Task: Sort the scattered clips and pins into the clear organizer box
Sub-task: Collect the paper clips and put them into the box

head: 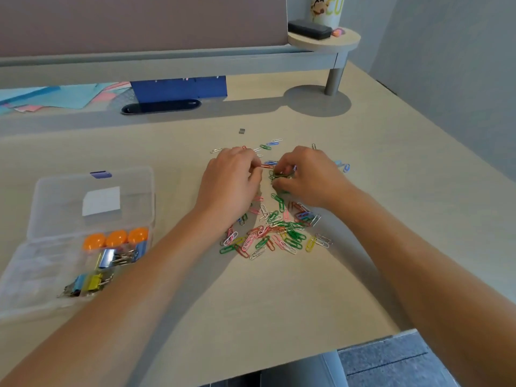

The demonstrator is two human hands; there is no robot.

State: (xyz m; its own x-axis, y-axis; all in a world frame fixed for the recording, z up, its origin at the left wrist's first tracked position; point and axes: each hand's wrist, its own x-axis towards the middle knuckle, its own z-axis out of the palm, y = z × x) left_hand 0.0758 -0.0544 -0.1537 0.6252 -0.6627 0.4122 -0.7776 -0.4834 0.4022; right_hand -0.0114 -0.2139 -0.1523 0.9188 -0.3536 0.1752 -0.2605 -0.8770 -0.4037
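Fingertips (pixel 282 170) of your right hand (pixel 307 177) curl inward and pinch a small bunch of green paper clips (pixel 280 175), lifted a little above the desk (pixel 279 303). Your left hand (pixel 231 182) sits just beside it, fingers bent down toward the tabletop; its tips seem to nip a red paper clip (pixel 266 165), though blur keeps you from being sure how firmly. Both hands nearly meet over the far end of the clip scatter.

Below your wrists, between your forearms, lies the main heap of coloured paper clips (pixel 268 236): green, red, pink, white, yellow and blue ones tangled and overlapping. A few strays (pixel 272 143) lie past your knuckles, and a couple of blue ones (pixel 345 167) rest to the right of your right hand. A tiny grey piece (pixel 241 131) sits alone farther back.

Well to the left of the heap, the clear organizer box (pixel 33 263) lies open, its lid (pixel 95 199) folded back flat. Its compartments hold three orange round pins (pixel 116 238), then blue and silver binder clips (pixel 118 256), then smaller blue and yellow binder clips (pixel 86 283) nearest you. The left-hand compartments are too blurred to read.
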